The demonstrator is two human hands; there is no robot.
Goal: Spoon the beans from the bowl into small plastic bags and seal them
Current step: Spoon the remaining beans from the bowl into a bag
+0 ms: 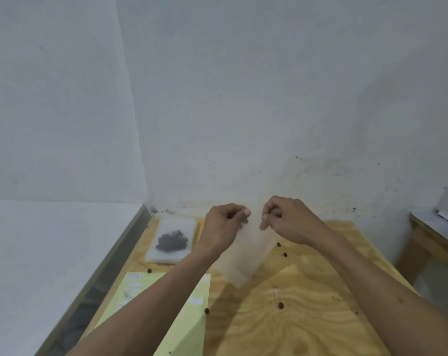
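Bag in hand: you hold one small plastic bag [246, 253] up above the wooden table [307, 317], its mouth edge at the top between your two hands, the closed end hanging down toward you.
Left hand: your left hand [224, 224] has fingers curled, thumb and forefinger pinching the left corner of the bag's top edge.
Right hand: your right hand [284, 219] is curled likewise, pinching the right corner of the same edge; the fingertips of the two hands are close but apart.
Long axis: the bag hangs lengthwise from the mouth downward, tilted slightly, its lower corner toward the table's middle.
Contents: the bag appears empty and translucent; no beans are visible inside it.
Step judged: you appear to be working the mouth open, ahead of filling.
Filled bag: a flat bag holding a dark cluster of beans [171, 242] lies atop a stack of bags [170, 253] at the far left of the table, left of and beyond your left hand; that hand is the nearer.
Bowl and spoon: neither is in view; I cannot tell which way they lie.
Loose beans: several stray beans [280, 305] are scattered on the table below and to the right of the bag.
Other: a yellow-green sheet [189, 325] lies under your left forearm.
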